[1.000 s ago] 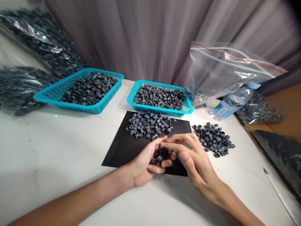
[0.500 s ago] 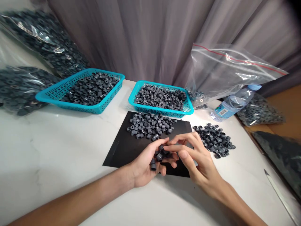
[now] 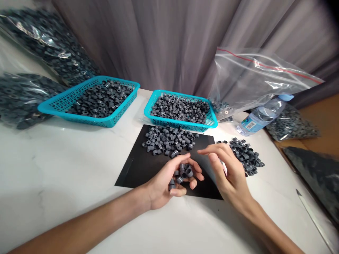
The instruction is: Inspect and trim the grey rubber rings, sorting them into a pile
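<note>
My left hand (image 3: 162, 185) lies palm up on the front edge of a black mat (image 3: 137, 165), cupped around several small grey plastic rings (image 3: 183, 172). My right hand (image 3: 230, 174) hovers just to the right of it. Its thumb and fingertips are drawn together and point left, and I cannot see what they hold, if anything. A pile of the same grey rings (image 3: 169, 140) lies at the back of the mat. A second pile of rings (image 3: 247, 155) sits on the white table, just beyond my right hand.
Two turquoise baskets (image 3: 53, 106) (image 3: 180, 123) full of grey rings stand behind the mat. Filled plastic bags (image 3: 21, 98) lie at the far left. At the right are a clear zip bag (image 3: 254, 81), a water bottle (image 3: 261, 114) and a blade (image 3: 312, 215).
My right hand has pulled away from the left palm and moved right, toward the pile on the table. The left hand stays cupped with its rings.
</note>
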### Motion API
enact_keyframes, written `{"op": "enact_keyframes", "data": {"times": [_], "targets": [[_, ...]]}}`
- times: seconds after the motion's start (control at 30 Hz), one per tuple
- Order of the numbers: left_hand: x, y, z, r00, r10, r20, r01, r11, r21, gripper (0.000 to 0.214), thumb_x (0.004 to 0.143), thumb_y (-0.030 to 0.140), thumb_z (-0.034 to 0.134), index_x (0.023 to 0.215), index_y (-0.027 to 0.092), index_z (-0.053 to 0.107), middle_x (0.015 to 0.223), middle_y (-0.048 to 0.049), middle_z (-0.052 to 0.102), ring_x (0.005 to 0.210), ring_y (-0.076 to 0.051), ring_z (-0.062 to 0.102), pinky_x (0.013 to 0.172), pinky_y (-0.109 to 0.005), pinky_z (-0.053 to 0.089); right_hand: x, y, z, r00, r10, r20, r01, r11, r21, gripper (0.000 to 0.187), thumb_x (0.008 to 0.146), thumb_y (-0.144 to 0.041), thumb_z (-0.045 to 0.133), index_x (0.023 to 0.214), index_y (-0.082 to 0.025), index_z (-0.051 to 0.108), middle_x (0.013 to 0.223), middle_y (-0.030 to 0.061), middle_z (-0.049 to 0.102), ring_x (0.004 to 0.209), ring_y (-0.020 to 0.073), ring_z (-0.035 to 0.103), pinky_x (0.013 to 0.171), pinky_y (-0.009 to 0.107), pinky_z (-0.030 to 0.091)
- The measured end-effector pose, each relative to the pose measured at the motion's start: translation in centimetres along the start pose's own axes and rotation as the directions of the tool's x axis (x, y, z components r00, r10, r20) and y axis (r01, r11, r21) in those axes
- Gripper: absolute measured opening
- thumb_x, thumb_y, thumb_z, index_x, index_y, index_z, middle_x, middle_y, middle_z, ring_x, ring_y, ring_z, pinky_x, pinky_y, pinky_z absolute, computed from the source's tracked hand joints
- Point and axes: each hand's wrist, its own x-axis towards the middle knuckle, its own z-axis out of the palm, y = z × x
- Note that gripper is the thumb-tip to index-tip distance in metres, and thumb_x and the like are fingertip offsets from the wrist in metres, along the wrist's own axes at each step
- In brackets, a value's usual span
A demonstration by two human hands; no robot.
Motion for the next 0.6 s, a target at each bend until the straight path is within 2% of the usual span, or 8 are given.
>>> {"op": "enact_keyframes", "data": {"times": [0.23, 0.47, 0.6], "targets": [[-0.1, -0.7, 0.4, 0.987, 0.129, -0.092, -0.113, 0.981, 0.157, 0.039, 0.095, 0.046, 0.05, 0.077, 0.013, 0.059, 0.071, -0.0044, 0.061, 0.045, -0.003, 0.038, 0.03, -0.009, 0.012, -0.1, 1.0, 0.6, 1.0, -0.018, -0.004, 0.018, 0.998, -0.057, 0.023, 0.104, -0.02, 0.042, 0.1, -0.02, 0.065, 0.095, 0.0061, 0.062, 0.092, 0.0207, 0.055, 0.083, 0.037, 0.042], [-0.3, -0.5, 0.6, 0.99, 0.096, -0.107, -0.073, 0.978, 0.196, 0.041, 0.093, 0.051, 0.05, 0.075, 0.014, 0.055, 0.071, -0.0029, 0.057, 0.046, -0.002, 0.032, 0.036, -0.012, 0.008, -0.5, 1.8, 1.4, 0.997, -0.022, 0.071, 0.03, 0.993, -0.116, 0.023, 0.105, -0.02, 0.041, 0.098, -0.019, 0.063, 0.093, 0.0062, 0.06, 0.089, 0.0209, 0.053, 0.082, 0.037, 0.04], [-0.3, -0.2, 0.4, 0.991, 0.068, -0.114, -0.047, 0.983, 0.175, 0.04, 0.093, 0.05, 0.05, 0.073, 0.016, 0.05, 0.066, 0.0021, 0.048, 0.046, -0.002, 0.023, 0.038, -0.013, 0.007, -0.7, 2.0, 2.0, 0.994, -0.004, 0.11, 0.015, 0.995, -0.1, 0.024, 0.106, -0.02, 0.039, 0.093, -0.02, 0.06, 0.089, 0.005, 0.058, 0.085, 0.0198, 0.051, 0.081, 0.037, 0.039]]}}
